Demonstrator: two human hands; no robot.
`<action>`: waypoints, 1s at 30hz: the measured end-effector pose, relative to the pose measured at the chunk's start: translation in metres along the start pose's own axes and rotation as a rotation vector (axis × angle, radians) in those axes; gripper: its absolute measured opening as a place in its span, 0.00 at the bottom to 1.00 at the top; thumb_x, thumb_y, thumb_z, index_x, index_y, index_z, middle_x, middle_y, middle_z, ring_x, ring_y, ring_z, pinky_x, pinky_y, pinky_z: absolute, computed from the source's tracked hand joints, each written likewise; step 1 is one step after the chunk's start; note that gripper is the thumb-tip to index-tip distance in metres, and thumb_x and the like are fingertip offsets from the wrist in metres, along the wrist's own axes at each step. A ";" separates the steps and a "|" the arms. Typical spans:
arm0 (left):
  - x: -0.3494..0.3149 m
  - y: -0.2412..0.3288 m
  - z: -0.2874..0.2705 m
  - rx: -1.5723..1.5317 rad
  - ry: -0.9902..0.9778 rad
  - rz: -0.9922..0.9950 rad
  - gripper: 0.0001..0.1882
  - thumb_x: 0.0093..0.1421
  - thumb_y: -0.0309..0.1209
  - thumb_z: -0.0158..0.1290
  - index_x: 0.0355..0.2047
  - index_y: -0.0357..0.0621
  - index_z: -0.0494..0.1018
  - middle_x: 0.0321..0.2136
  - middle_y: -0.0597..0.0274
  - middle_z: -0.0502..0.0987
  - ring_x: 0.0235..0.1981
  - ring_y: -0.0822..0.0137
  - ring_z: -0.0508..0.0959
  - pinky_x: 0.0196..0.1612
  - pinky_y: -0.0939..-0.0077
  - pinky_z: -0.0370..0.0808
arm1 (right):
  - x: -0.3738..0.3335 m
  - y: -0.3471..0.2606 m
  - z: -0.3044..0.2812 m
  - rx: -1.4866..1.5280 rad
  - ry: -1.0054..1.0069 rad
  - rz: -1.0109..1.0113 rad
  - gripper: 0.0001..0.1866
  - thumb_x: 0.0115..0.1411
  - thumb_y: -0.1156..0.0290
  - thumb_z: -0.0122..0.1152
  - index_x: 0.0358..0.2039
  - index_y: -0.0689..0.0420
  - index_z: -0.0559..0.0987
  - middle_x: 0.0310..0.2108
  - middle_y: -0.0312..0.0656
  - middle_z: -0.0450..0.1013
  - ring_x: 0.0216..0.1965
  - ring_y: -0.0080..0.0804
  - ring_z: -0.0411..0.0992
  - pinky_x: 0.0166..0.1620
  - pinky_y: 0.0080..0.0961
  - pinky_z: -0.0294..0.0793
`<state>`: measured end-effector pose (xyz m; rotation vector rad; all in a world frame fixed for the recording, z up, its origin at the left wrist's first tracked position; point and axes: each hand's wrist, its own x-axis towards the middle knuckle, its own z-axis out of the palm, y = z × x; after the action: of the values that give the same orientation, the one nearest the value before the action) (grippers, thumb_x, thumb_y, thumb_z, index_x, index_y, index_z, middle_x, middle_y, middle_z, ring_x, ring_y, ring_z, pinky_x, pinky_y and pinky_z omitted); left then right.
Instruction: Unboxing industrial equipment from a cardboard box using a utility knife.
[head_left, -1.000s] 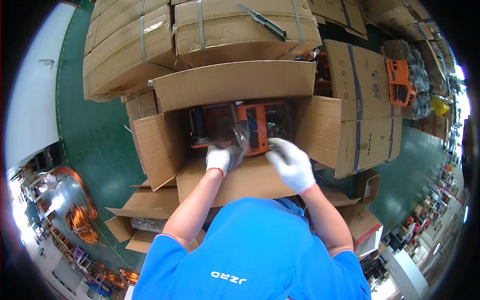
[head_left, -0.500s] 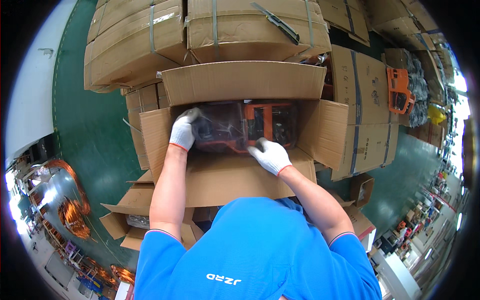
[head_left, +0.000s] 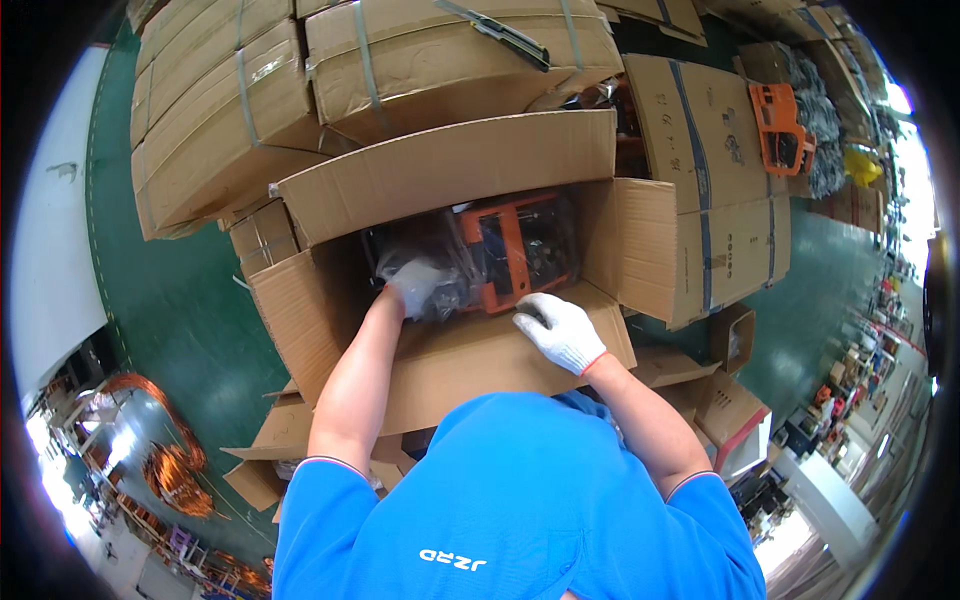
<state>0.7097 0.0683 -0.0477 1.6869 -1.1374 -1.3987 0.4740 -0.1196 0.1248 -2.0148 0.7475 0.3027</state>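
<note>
An open cardboard box [head_left: 455,350] in front of me holds a machine with an orange frame [head_left: 512,255], covered in clear plastic wrap [head_left: 455,285]. My left hand [head_left: 415,283], in a white knitted glove, reaches down into the box's left part among the crumpled plastic. Its fingers are blurred and partly hidden there. My right hand [head_left: 565,335], gloved the same way, is over the near flap, with slightly bent fingers apart beside the lower edge of the orange frame. Nothing shows in its grasp.
Strapped cartons [head_left: 450,60] stand behind the box, with a utility knife [head_left: 500,35] lying on top. More cartons [head_left: 735,240] and a loose orange frame [head_left: 782,128] are at the right. Open boxes [head_left: 270,450] sit at the lower left; copper-coloured coils [head_left: 180,480] lie on the green floor.
My left hand has moved from the box's left end inward onto the plastic, which is now bunched up. My right hand has shifted slightly right and down. The view has turned somewhat.
</note>
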 end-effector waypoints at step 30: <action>0.032 0.075 0.022 -0.349 0.363 -0.454 0.19 0.77 0.35 0.43 0.63 0.45 0.74 0.57 0.63 0.80 0.55 0.61 0.81 0.56 0.65 0.80 | -0.017 0.083 -0.118 -0.348 0.726 0.321 0.39 0.61 0.59 0.71 0.70 0.50 0.66 0.57 0.55 0.77 0.48 0.57 0.80 0.50 0.50 0.81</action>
<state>0.6745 0.0096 0.0017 1.8996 -0.2969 -1.3723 0.3998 -0.2441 0.1390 -2.3438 1.5658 -0.1515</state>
